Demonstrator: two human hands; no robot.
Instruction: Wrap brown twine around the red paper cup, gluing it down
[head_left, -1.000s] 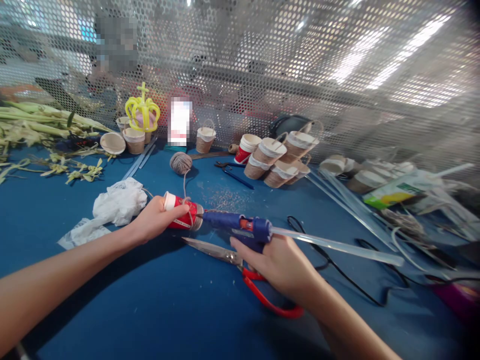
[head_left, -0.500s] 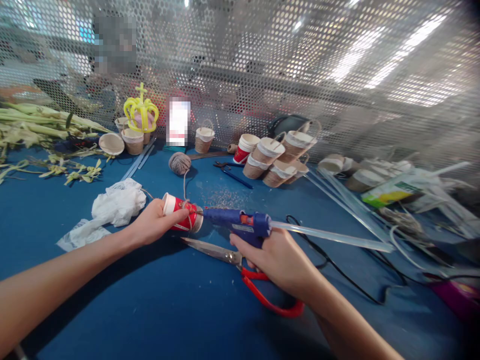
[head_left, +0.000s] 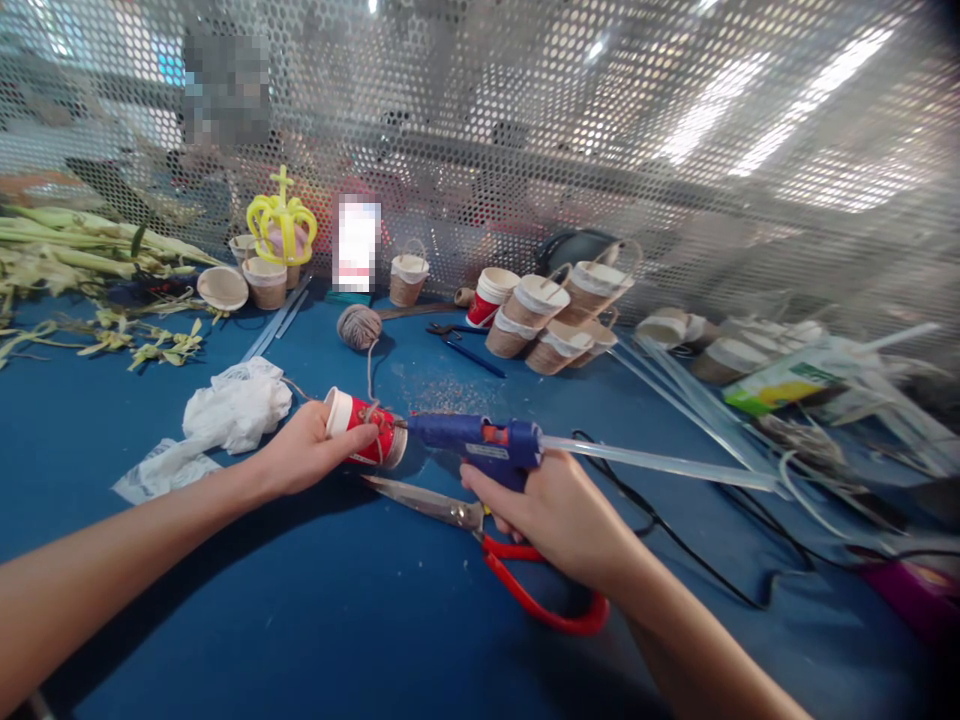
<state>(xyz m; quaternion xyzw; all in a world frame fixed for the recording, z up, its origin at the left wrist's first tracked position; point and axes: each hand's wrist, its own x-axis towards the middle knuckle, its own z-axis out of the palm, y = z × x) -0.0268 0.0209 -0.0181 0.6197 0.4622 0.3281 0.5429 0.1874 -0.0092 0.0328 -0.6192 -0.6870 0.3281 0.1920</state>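
Note:
My left hand is closed round a red paper cup that lies on its side, white rim to the left. Twine runs from the cup back to a grey-brown ball of twine. In my right hand is a blue hot glue gun, its nozzle at the cup's side near the base; I cannot tell whether it touches. A long clear glue stick juts from its back. Beneath that hand lie scissors with red handles.
Crumpled white lace cloth lies left of the cup. Twine-wrapped cups, pliers and a phone stand or lie farther back. A black cord and loose glue sticks spread to the right. Perforated metal closes off the back.
The glue gun's rear and its glue stick have tipped up slightly. The cup has turned a little in my left hand, and more of its red side shows near the base.

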